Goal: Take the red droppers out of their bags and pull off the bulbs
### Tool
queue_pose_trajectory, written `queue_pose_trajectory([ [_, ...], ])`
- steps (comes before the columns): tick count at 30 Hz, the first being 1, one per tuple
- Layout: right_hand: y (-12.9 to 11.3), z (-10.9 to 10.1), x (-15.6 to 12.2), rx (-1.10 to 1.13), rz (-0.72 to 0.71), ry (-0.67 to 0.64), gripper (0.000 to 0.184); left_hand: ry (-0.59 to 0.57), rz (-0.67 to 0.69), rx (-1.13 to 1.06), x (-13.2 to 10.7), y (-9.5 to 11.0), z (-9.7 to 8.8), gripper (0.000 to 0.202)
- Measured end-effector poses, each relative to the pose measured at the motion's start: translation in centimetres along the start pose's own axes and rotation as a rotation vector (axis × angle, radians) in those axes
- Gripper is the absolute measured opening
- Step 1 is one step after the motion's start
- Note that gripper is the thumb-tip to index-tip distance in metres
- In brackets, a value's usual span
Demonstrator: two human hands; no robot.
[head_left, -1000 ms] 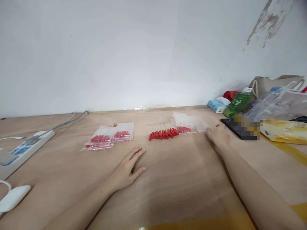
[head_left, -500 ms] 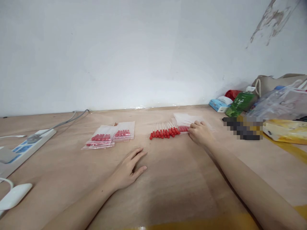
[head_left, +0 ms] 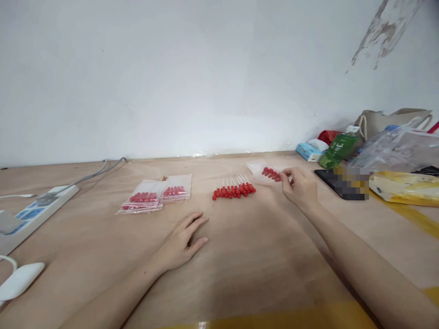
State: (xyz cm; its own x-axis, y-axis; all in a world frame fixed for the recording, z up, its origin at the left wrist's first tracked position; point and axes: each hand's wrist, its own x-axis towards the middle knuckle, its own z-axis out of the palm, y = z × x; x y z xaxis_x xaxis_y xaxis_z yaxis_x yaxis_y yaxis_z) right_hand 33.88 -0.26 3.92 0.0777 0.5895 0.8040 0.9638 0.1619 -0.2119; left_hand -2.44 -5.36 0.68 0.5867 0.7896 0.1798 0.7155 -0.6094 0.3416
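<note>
My right hand (head_left: 299, 186) pinches the near corner of a small clear zip-lock bag (head_left: 254, 169) on the right. Inside that bag lie several red-bulbed droppers (head_left: 270, 173). To its left, a loose row of droppers (head_left: 233, 190) rests on the table, red bulbs toward me and thin pale tubes pointing away. My left hand (head_left: 184, 242) lies on the table with its fingers apart, holding nothing. Beyond it, to the left, are filled zip-lock bags (head_left: 146, 198) that partly overlap, and another filled bag (head_left: 176, 188) touches them.
A white power strip (head_left: 41, 214) with cables lies at the left, and a white plug-like piece (head_left: 22, 281) sits nearer. On the right are a dark phone (head_left: 331, 180), partly blurred, a tissue pack (head_left: 310, 151), a green bottle (head_left: 339, 148) and plastic bags (head_left: 408, 146).
My right hand has moved slightly right and turned the zip-lock bag, so its droppers now lie slanted and show more. My left hand stays in place on the table.
</note>
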Motion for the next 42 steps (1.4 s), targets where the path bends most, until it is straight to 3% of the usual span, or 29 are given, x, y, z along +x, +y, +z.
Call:
queue_pose_trajectory([
  [3,-2.4,-1.3,0.1,0.064,0.064,0.169,0.017,0.019,-0.002,-0.031,0.0,0.3,0.0,0.052],
  [5,-4.3,-1.8,-0.3,0.208,0.146,0.215,0.017,0.1,-0.02,-0.06,0.0,0.4,0.0,0.06],
  [8,-7.5,-1.6,-1.9,0.588,0.22,0.112,0.013,0.355,-0.063,-0.094,0.1,0.4,0.0,0.075],
  [10,-9.4,-0.8,-3.4,0.743,0.102,-0.036,0.007,0.515,-0.046,-0.078,0.0,0.3,-0.2,0.082],
  [12,-10.8,0.2,-4.8,0.828,-0.059,-0.172,0.005,0.584,0.027,-0.023,-0.2,0.2,-0.4,0.084],
  [15,-11.8,1.6,-6.2,0.93,-0.282,-0.305,0.009,0.497,0.2,0.051,-0.6,0.2,-0.8,0.078],
  [18,-11.7,2.5,-6.6,0.964,-0.441,-0.585,0.015,0.233,0.307,0.056,-0.7,0.4,-0.7,0.069],
  [20,-11.5,2.7,-6.7,0.917,-0.441,-0.668,0.018,0.066,0.292,0.038,-0.6,0.5,-0.5,0.064],
  [22,-11.3,2.6,-6.9,0.818,-0.332,-0.603,0.017,-0.011,0.253,0.018,-0.4,0.4,-0.4,0.06],
  [24,-11.4,2.2,-7.2,0.682,-0.17,-0.537,0.01,-0.02,0.229,0.004,-0.2,0.4,-0.3,0.057],
  [27,-11.9,1.4,-7.6,0.532,-0.004,-0.625,0.021,-0.009,0.21,-0.011,-0.1,0.4,-0.2,0.056],
  [29,-12.4,1.0,-7.7,0.521,0.037,-0.743,0.028,-0.001,0.186,-0.016,-0.1,0.5,0.0,0.055],
  [34,-13.4,0.8,-7.2,0.532,0.164,-0.93,0.023,0.037,0.134,-0.025,-0.1,1.1,0.1,0.052],
  [37,-13.5,1.1,-6.9,0.532,0.268,-0.965,0.025,0.053,0.123,-0.046,0.2,1.5,-0.2,0.045],
  [42,-13.7,1.3,-6.9,0.531,0.32,-0.96,0.024,0.079,0.129,-0.023,2.1,1.3,-0.6,0.033],
])
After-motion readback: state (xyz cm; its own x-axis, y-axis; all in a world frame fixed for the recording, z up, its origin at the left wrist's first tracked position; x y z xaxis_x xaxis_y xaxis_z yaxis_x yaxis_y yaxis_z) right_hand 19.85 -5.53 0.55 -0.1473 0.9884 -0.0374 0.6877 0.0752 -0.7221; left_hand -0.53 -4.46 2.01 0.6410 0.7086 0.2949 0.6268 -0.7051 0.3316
